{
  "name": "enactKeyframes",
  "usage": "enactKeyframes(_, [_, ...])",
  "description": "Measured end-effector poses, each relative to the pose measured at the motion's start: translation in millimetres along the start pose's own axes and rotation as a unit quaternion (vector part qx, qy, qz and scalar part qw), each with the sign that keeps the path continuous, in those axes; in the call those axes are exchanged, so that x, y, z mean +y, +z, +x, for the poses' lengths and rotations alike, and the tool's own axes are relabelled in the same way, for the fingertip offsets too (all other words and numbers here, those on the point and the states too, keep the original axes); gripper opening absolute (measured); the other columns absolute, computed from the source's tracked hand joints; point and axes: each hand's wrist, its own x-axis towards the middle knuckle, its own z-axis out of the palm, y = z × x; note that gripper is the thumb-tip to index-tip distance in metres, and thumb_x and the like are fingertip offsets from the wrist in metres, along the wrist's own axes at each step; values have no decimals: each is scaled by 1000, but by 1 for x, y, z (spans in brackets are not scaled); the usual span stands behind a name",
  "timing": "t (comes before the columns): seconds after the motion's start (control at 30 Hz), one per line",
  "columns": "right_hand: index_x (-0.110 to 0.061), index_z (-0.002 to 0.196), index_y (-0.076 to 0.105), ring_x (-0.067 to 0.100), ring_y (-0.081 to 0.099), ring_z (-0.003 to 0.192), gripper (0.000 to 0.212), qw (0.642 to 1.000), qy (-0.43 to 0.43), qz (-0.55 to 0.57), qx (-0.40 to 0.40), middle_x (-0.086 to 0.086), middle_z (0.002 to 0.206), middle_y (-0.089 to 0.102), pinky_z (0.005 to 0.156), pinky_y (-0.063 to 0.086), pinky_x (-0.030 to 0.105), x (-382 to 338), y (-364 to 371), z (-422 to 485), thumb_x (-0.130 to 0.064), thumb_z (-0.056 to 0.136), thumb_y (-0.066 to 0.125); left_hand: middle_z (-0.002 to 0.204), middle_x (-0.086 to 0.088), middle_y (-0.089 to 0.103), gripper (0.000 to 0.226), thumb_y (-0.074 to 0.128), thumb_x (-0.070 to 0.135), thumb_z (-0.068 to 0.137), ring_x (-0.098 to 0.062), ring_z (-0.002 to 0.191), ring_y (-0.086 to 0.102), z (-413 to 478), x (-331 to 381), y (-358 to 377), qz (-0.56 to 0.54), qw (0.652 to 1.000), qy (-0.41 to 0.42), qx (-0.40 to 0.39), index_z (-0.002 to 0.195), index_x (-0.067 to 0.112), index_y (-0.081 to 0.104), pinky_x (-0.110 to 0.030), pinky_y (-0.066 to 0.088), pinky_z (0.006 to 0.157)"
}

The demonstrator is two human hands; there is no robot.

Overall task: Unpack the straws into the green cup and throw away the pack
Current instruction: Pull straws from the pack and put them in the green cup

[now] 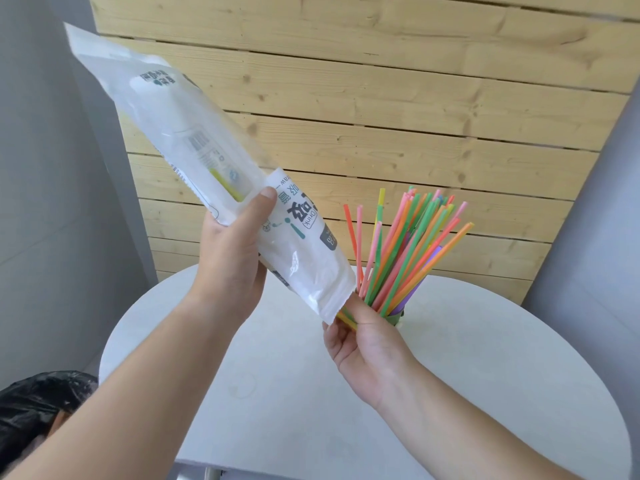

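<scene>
My left hand (235,251) grips a long white plastic straw pack (180,147) around its middle, tilted with its open end down to the right. A yellow-green straw shows through the pack's window. At the pack's mouth my right hand (360,337) pinches the ends of a few straws (346,318) sticking out. Just behind stands the green cup (394,317), mostly hidden, holding several colourful straws (408,251) fanned upward.
A round white table (485,375) lies below both hands. A black bin bag (38,407) sits at the lower left beside the table. A wooden slat wall (381,98) stands behind, with grey walls on either side.
</scene>
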Motion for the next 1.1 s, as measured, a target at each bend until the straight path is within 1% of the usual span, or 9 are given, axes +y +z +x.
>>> enactKeyframes(0.13, [-6,78,69,9,62,49,10,1000,-26,0,-10,3,66,66,44,52,17,-7,-1,-1,-7,86,74,103,-8,69,23,57,12,103,-31,99,72,4,2,-4,-14,1000,2,24,125,10,62,-48,59,82])
enactKeyframes(0.3, [-2,88,70,15,67,57,6,997,-70,-15,-16,11,83,69,52,56,21,-15,-6,-2,-6,85,75,131,-23,68,44,62,19,100,-38,119,68,5,-1,-8,-53,995,-34,83,140,2,57,-55,53,102])
enactKeyframes(0.5, [-4,87,69,13,62,53,13,985,-146,-92,5,7,72,62,50,53,19,-28,-10,-7,-16,86,75,120,-16,74,40,62,20,100,-30,107,74,4,-1,-7,-68,991,-55,104,137,4,60,-45,60,89])
enactKeyframes(0.57, [-2,91,69,13,62,52,15,979,-175,-102,12,10,73,62,49,53,19,-38,-12,-10,-16,87,74,106,-7,76,31,60,22,101,-25,95,76,6,1,-10,-87,988,-68,112,128,8,65,-38,62,78])
enactKeyframes(0.63, [-1,91,68,11,61,50,12,972,-200,-124,14,9,68,64,49,53,18,-50,-16,-13,-12,89,72,99,-1,76,18,59,23,102,-23,96,76,6,0,-12,-111,983,-82,120,114,14,69,-35,60,79])
enactKeyframes(0.73, [-2,91,68,8,60,47,7,952,-236,-197,19,2,60,65,48,52,18,-73,-23,-19,-7,88,71,97,-2,79,16,56,20,104,-25,107,76,7,-1,-13,-144,976,-90,135,104,14,70,-41,59,93])
enactKeyframes(0.8, [-2,91,69,8,61,48,6,934,-250,-254,22,3,61,65,48,53,18,-91,-28,-23,-7,88,71,93,-1,80,14,56,19,104,-23,100,78,7,-1,-13,-165,970,-97,149,104,14,69,-43,58,97])
enactKeyframes(0.93, [-4,85,69,7,60,47,3,897,-290,-333,31,2,60,65,46,52,17,-128,-31,-33,-7,87,71,82,0,80,12,58,18,103,-18,84,79,8,-3,-14,-198,957,-116,175,103,12,69,-36,61,79])
enactKeyframes(1.1, [-4,84,69,7,59,46,5,856,-318,-407,27,1,57,64,46,52,18,-168,-27,-47,-7,86,72,86,-2,81,14,57,18,103,-20,87,79,10,-9,-15,-206,954,-123,180,103,12,69,-40,61,83])
